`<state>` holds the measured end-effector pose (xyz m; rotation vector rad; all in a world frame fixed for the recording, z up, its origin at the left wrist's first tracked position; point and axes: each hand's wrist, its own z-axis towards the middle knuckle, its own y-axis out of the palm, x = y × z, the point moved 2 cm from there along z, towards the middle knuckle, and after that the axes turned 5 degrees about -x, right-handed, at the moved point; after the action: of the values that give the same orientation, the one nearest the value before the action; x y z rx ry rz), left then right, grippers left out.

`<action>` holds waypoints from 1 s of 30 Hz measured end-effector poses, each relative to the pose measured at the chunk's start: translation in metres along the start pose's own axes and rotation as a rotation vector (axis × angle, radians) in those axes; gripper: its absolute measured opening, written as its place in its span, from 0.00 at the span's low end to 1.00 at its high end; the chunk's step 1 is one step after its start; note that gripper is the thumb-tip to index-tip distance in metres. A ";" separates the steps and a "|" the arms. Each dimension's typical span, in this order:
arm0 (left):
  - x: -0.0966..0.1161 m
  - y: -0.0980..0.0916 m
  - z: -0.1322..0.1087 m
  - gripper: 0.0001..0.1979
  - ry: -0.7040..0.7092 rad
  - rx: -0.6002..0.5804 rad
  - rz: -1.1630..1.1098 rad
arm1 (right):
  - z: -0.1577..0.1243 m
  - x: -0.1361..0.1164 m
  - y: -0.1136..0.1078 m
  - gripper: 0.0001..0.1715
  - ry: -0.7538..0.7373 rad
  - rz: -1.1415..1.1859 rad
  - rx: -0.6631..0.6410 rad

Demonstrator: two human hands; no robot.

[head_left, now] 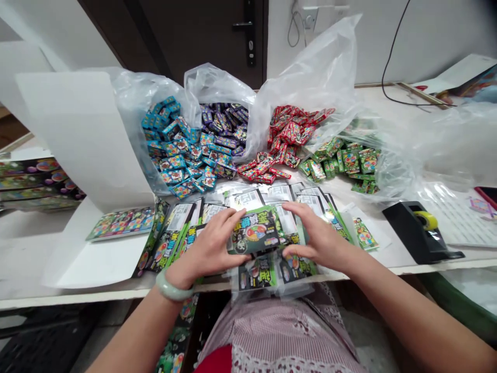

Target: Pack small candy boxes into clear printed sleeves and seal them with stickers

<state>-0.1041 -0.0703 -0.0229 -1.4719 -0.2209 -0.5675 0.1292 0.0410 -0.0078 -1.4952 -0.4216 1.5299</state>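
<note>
My left hand (217,241), with a pale green bangle at its wrist, grips the left end of a flat black and green printed packet (256,230). The fingers lie along its top edge and the thumb along its lower edge. Just right of that packet is my right hand (314,235), its thumb and forefinger spread apart; I see nothing clasped between them. Below the hands, clear-edged printed packets (258,272) overhang the table's front edge. Many similar packets (171,235) lie overlapped beneath and around both hands, some showing white label sides.
Plastic bags spill small blue boxes (174,163), purple boxes (223,124), red boxes (289,132) and green boxes (351,158) at the back. A black tape dispenser (417,238) stands right. An upright white card box (89,134) and stacked printed boxes (37,181) stand left.
</note>
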 end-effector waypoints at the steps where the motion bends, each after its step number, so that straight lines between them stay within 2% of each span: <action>1: -0.001 -0.001 -0.002 0.47 -0.009 0.015 0.001 | 0.002 -0.004 0.000 0.45 -0.015 0.005 0.012; 3: -0.003 -0.004 -0.004 0.47 -0.010 0.016 -0.007 | 0.011 -0.007 -0.002 0.34 -0.072 0.031 -0.032; 5: -0.006 -0.008 -0.005 0.48 -0.021 0.031 -0.007 | 0.027 0.006 -0.008 0.25 -0.086 0.114 -0.029; 7: -0.009 -0.013 -0.006 0.47 -0.051 0.074 0.023 | 0.053 0.039 -0.016 0.16 0.031 0.192 0.116; 8: -0.011 -0.015 -0.007 0.47 -0.065 0.096 0.042 | 0.067 0.060 -0.020 0.13 0.145 0.191 0.228; 9: -0.013 -0.018 -0.007 0.46 -0.075 0.111 0.059 | 0.082 0.083 -0.021 0.12 0.269 0.147 0.284; 10: -0.015 -0.019 -0.008 0.47 -0.080 0.118 0.070 | 0.097 0.104 -0.021 0.12 0.374 0.107 0.269; 13: -0.020 -0.022 -0.013 0.48 -0.094 0.115 0.094 | 0.133 0.152 -0.016 0.16 0.460 0.101 0.257; 16: -0.027 -0.024 -0.021 0.48 -0.124 0.145 0.139 | 0.144 0.174 -0.015 0.11 0.516 0.149 0.283; 18: -0.032 -0.027 -0.027 0.47 -0.143 0.182 0.167 | 0.139 0.179 -0.018 0.09 0.551 0.200 0.342; 21: -0.039 -0.030 -0.033 0.46 -0.161 0.219 0.178 | 0.121 0.175 -0.026 0.18 0.572 0.336 0.410; 27: -0.037 -0.026 -0.031 0.45 -0.122 0.215 0.209 | 0.072 0.137 -0.028 0.30 0.515 0.634 0.377; 30: -0.032 -0.025 -0.033 0.45 -0.094 0.207 0.241 | 0.050 0.117 -0.031 0.30 0.471 0.698 0.338</action>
<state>-0.1503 -0.0950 -0.0202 -1.3024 -0.1675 -0.2721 0.1150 0.1662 -0.0435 -1.7412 0.6698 1.5715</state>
